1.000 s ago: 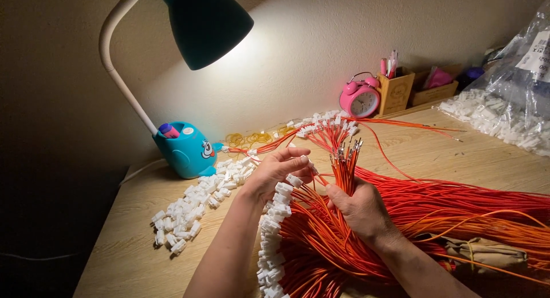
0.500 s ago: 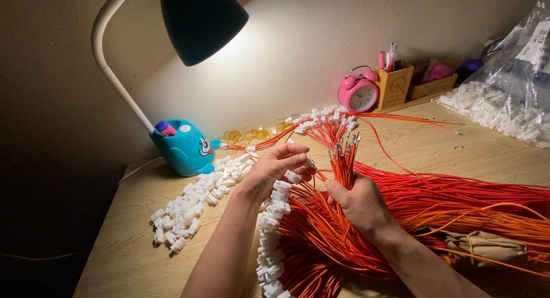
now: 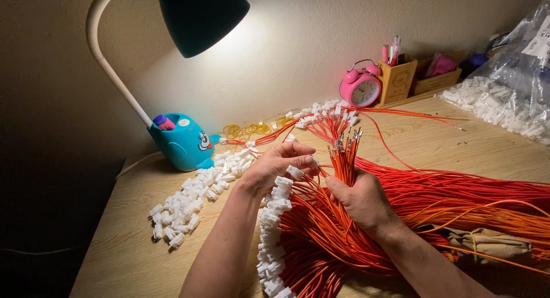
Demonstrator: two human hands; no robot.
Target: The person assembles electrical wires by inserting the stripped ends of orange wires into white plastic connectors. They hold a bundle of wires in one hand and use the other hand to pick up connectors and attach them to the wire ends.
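Note:
My right hand grips an upright bundle of orange wires with bare metal tips pointing up. My left hand pinches a small white plastic connector just left of that bundle, its fingers almost touching the wire tips. Below my hands lies a thick fan of orange wires with white connectors fitted. A loose heap of white connectors spreads over the wooden desk to the left of my left forearm.
A teal desk lamp on a blue cartoon base stands at back left. More finished wires, yellow rubber bands, a pink alarm clock, a wooden pen holder and a clear bag of connectors sit at the back and right.
My left hand has shifted slightly toward the wire bundle with a connector between its fingers. The right hand keeps the bundle upright in the same place.

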